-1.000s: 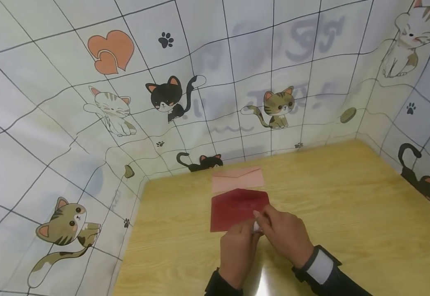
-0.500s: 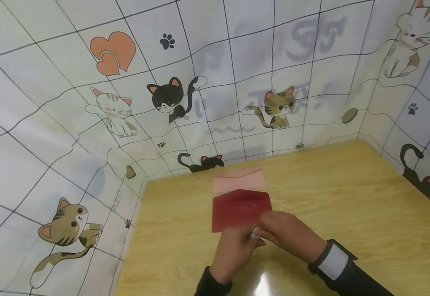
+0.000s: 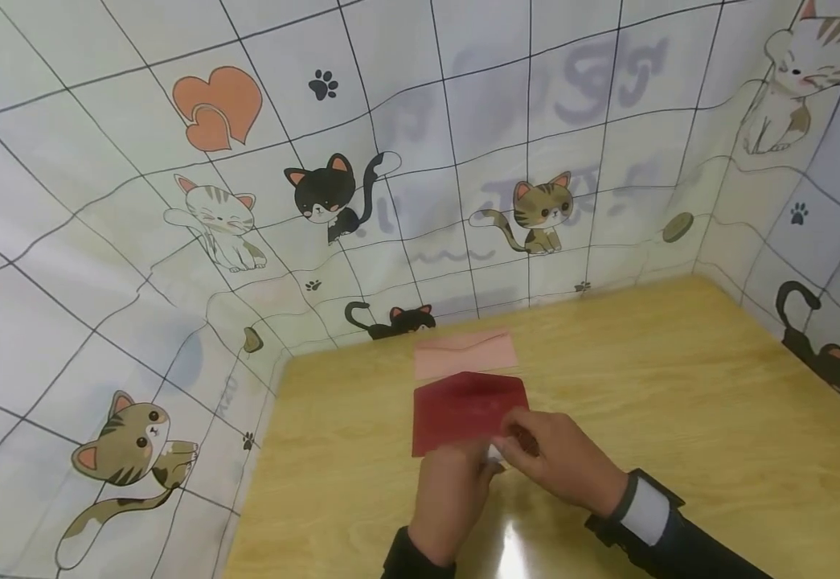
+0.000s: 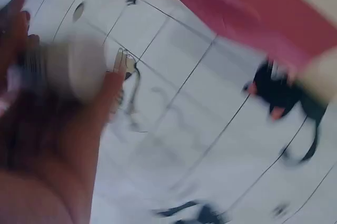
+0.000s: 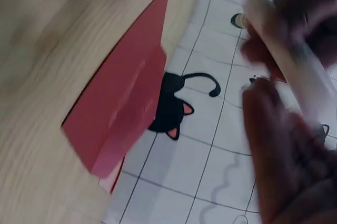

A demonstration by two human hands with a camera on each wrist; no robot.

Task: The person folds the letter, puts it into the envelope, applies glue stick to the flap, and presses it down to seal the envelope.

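My left hand (image 3: pixel 450 492) grips a white glue stick (image 3: pixel 494 455) near the front edge of the red envelope. Only a small white part of the stick shows between the hands in the head view. In the left wrist view the glue stick (image 4: pixel 79 70) is a blurred pale cylinder with a ridged section. The right hand (image 3: pixel 563 462) has its thumb and index finger bent together at the stick's end, pinching it. Just beyond the hands lies the red envelope (image 3: pixel 456 414), its flap raised on the far side, its near right corner overlapped by the fingers.
A pink envelope (image 3: pixel 465 355) lies behind the red one, near the back edge of the wooden table (image 3: pixel 644 386). A white grid-patterned cloth (image 3: pixel 477 121) with printed cats encloses the table at the back and sides.
The right hand has rolled and shifted its finger grip at the glue stick. My left hand has tilted and moved slightly left. Both envelopes stay where they were.
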